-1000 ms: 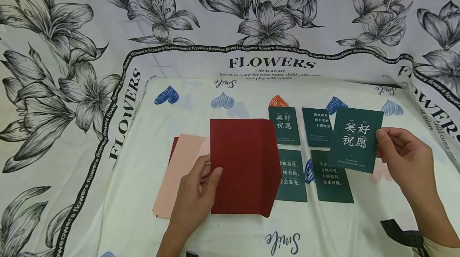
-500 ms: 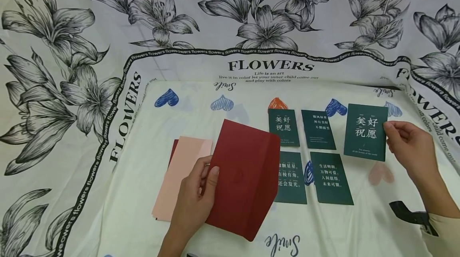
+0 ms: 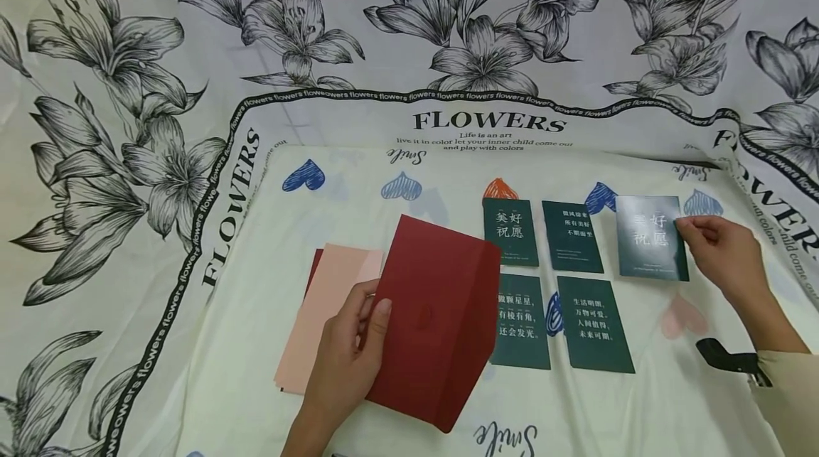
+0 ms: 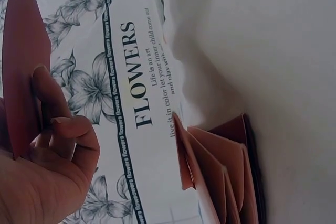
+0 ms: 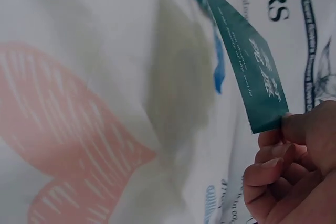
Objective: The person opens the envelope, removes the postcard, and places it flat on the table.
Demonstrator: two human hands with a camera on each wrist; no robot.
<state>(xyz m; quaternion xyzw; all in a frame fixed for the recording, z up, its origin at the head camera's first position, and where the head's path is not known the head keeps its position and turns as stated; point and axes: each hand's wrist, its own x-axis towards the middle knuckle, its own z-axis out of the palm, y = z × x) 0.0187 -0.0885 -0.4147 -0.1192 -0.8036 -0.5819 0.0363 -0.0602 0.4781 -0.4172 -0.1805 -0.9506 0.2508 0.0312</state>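
Note:
My left hand (image 3: 350, 350) grips a dark red envelope (image 3: 435, 315) by its left edge, thumb on top, with the envelope tilted and its flap side facing right. In the left wrist view the same envelope (image 4: 23, 61) stands nearly edge-on in the fingers. At the right, my right hand (image 3: 729, 258) pinches a green card (image 3: 649, 258) with white characters by its right edge. Light glares off the card's face. The right wrist view shows that card (image 5: 249, 66) held above the cloth between thumb and fingers.
Several more green cards lie in two rows, among them an upper-left card (image 3: 510, 252) and a lower-right card (image 3: 595, 325). A stack of pink envelopes (image 3: 320, 315), with dark red beneath, lies left of my left hand. A white heart-print cloth (image 3: 237, 372) covers the surface.
The red envelope has turned clockwise in my left hand. My right hand has moved the green card right, off the laid-out cards, and tipped it flatter.

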